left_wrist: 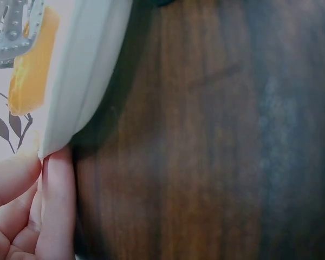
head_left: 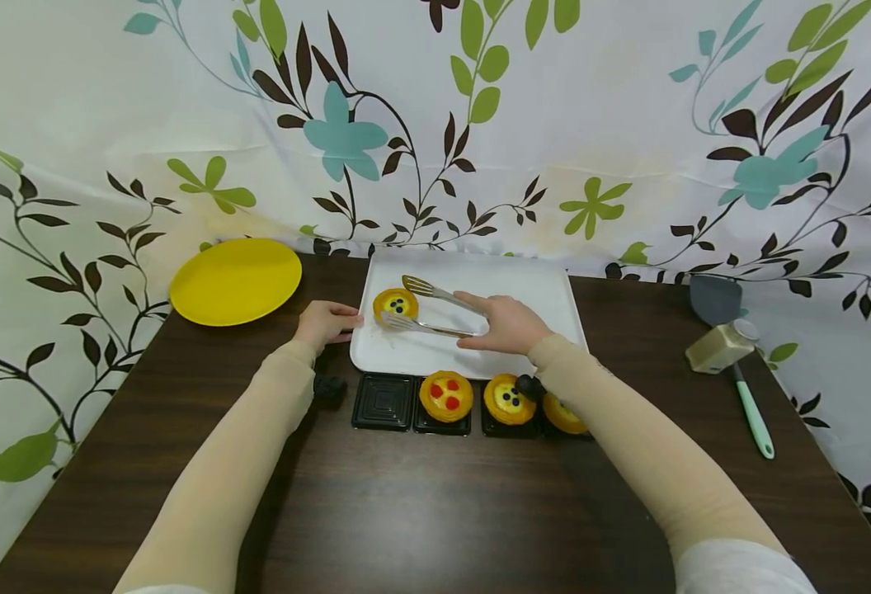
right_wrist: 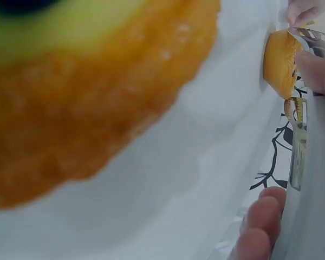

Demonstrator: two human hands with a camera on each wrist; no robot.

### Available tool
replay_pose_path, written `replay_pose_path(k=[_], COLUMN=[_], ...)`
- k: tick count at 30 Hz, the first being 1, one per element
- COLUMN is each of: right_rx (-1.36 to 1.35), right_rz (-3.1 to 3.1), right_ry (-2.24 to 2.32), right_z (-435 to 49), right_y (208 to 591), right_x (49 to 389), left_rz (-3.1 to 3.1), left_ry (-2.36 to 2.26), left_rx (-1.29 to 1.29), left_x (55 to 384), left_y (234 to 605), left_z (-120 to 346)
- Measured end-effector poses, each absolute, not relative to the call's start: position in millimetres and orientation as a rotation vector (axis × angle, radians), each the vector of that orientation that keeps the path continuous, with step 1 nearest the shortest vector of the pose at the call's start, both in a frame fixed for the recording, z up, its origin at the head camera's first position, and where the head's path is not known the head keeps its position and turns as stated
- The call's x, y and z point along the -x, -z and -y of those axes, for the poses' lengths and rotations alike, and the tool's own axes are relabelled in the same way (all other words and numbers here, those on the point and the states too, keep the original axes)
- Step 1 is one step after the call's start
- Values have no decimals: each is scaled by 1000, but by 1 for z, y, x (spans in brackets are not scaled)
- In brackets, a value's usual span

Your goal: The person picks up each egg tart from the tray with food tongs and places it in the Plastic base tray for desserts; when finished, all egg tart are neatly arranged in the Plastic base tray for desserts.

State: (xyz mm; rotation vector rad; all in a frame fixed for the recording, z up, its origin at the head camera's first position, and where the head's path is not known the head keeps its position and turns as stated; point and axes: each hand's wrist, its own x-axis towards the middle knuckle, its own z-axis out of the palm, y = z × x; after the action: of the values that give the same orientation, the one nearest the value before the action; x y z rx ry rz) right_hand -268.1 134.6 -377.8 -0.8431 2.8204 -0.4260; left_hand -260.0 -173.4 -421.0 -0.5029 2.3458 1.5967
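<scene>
My right hand (head_left: 508, 324) holds metal tongs (head_left: 435, 330) by their two arms, which stand spread apart. Their slotted tips lie on either side of a tart (head_left: 385, 299) with dark blue berries, at the left part of a white tray (head_left: 450, 355). With thumb and fingers, my left hand (head_left: 326, 323) pinches the tray's left rim; the left wrist view shows this grip on the rim (left_wrist: 92, 65) up close. A second berry-topped tart (right_wrist: 124, 108) fills much of the right wrist view, beneath that wrist.
Along the tray's front sit black square holders (head_left: 383, 402), several bearing tarts, one topped with red pieces (head_left: 446, 396). A yellow plate (head_left: 235, 282) lies back left. At right are a turner with a green handle (head_left: 753, 412) and a shaker bottle (head_left: 719, 348). Patterned cloth (head_left: 421, 82) hangs behind.
</scene>
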Motion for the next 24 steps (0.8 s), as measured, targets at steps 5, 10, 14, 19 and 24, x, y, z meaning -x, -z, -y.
replay_pose_path(k=[5, 10, 14, 19, 24], right_rx=[818, 809, 812, 820, 832], right_rz=[-2818, -2818, -2812, -2802, -2804], right_ry=[405, 390, 425, 530, 581], right_z=[-133, -131, -131, -134, -138], right_y=[379, 380, 380, 378, 374], right_x=[269, 269, 268, 263, 252], left_rz=[-2347, -2338, -2327, -2322, -2309], left_ry=[-1586, -1595, -1608, -1623, -1606], left_rx=[499, 487, 480, 481, 485], left_x=[264, 265, 263, 261, 262], left_y=[423, 423, 422, 420, 422], left_z=[174, 173, 172, 173, 176])
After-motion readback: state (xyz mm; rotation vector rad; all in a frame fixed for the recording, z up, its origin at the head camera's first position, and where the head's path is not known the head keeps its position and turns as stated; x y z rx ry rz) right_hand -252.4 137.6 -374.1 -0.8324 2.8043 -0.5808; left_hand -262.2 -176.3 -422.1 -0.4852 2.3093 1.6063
